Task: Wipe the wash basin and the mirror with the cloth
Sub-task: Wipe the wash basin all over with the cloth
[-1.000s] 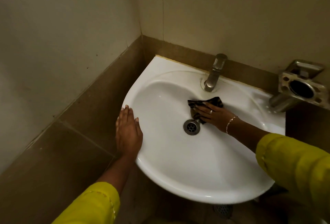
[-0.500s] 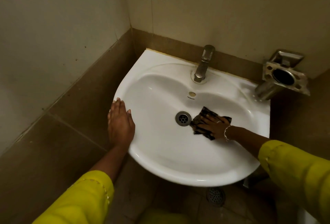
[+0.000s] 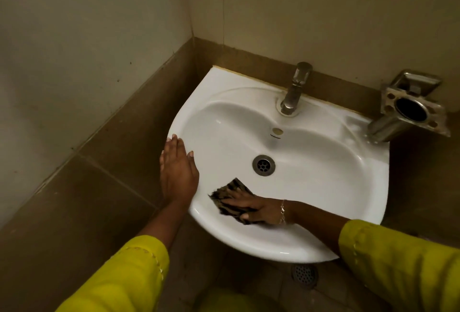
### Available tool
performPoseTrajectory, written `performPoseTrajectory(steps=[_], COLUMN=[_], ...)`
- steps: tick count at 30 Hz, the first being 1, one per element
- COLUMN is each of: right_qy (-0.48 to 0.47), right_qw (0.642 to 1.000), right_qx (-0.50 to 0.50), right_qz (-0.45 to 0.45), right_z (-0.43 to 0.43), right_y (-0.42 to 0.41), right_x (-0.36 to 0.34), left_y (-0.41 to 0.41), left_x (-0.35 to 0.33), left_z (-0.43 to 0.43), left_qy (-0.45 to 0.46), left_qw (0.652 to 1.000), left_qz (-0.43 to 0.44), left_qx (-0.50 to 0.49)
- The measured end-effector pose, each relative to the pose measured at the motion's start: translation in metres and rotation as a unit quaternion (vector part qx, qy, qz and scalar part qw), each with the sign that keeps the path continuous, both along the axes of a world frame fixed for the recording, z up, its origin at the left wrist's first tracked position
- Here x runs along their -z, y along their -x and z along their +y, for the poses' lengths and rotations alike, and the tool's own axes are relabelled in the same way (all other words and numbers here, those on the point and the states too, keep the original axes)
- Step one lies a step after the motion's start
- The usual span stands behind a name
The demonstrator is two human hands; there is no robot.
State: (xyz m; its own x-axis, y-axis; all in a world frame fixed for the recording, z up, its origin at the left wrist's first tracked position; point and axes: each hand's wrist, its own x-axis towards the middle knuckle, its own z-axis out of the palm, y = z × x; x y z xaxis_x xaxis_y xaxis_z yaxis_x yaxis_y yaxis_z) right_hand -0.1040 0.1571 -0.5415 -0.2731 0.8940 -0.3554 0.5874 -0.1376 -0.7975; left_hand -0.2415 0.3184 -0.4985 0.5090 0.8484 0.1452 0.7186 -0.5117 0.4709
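A white wash basin (image 3: 323, 169) is fixed in the corner, with a metal drain (image 3: 263, 165) in its middle and a steel tap (image 3: 295, 90) at the back. My right hand (image 3: 254, 208) presses a dark striped cloth (image 3: 230, 193) flat against the front-left inner wall of the bowl, fingers straight and pointing left. My left hand (image 3: 178, 169) rests flat on the basin's left rim, fingers straight. No mirror is in view.
A steel toothbrush and soap holder (image 3: 410, 110) juts from the wall at the basin's right back corner. Brown tiled walls close in on the left and behind. A floor drain (image 3: 305, 274) lies below the basin's front edge.
My right hand has slid the cloth from below the tap, past the right of the drain, round to the front-left of the bowl. My left hand has stayed on the left rim.
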Motion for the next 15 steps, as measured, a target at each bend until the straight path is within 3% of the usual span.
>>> performPoseTrajectory(steps=[6, 8, 11, 13, 15], right_qy=[-0.083, -0.104, -0.086, -0.033, -0.050], right_qw=[0.992, 0.984, 0.961, 0.959, 0.947], right_qx=[0.069, 0.074, 0.069, 0.089, 0.115], right_qz=[-0.059, -0.124, -0.255, -0.269, -0.295], right_z=[0.045, 0.060, 0.088, 0.104, 0.117], right_y=[0.013, 0.012, 0.007, -0.001, -0.017], right_x=[0.022, 0.021, 0.019, 0.023, 0.047], left_y=[-0.001, -0.001, -0.001, -0.001, -0.001], left_x=[-0.001, 0.000, 0.000, 0.001, 0.001], left_z=[-0.001, 0.000, 0.000, 0.001, 0.001], left_qy=[0.003, 0.004, 0.007, 0.009, 0.009], left_qw=[1.000, 1.000, 1.000, 1.000, 1.000], left_qz=[-0.011, -0.012, -0.012, -0.016, -0.014], left_qx=[-0.004, -0.007, -0.008, -0.009, -0.010])
